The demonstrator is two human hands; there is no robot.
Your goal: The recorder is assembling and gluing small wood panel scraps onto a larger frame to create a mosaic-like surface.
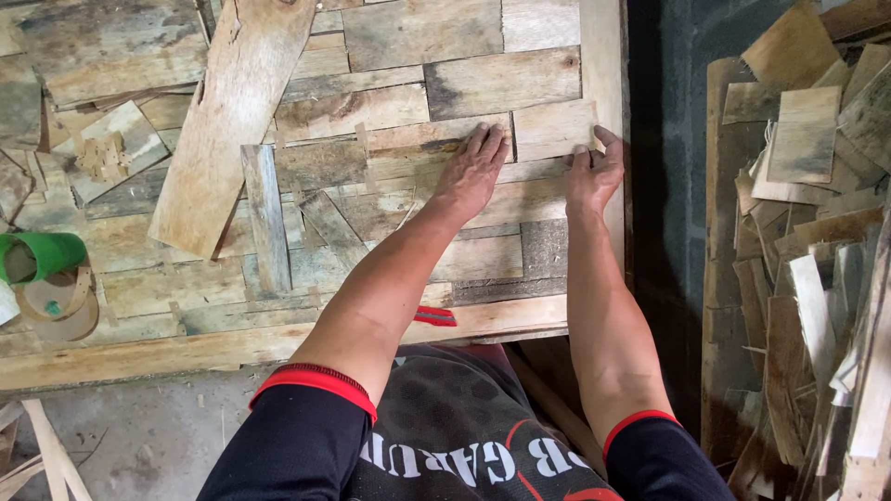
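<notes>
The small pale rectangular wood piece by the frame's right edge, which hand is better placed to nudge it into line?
Probably the right hand: its fingertips already touch the small pale rectangular wood piece, while the left hand lies flat beside it.

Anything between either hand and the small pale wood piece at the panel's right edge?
Nothing visible. The right hand already touches the small pale rectangular wood piece; the left hand lies flat just beside it.
</notes>
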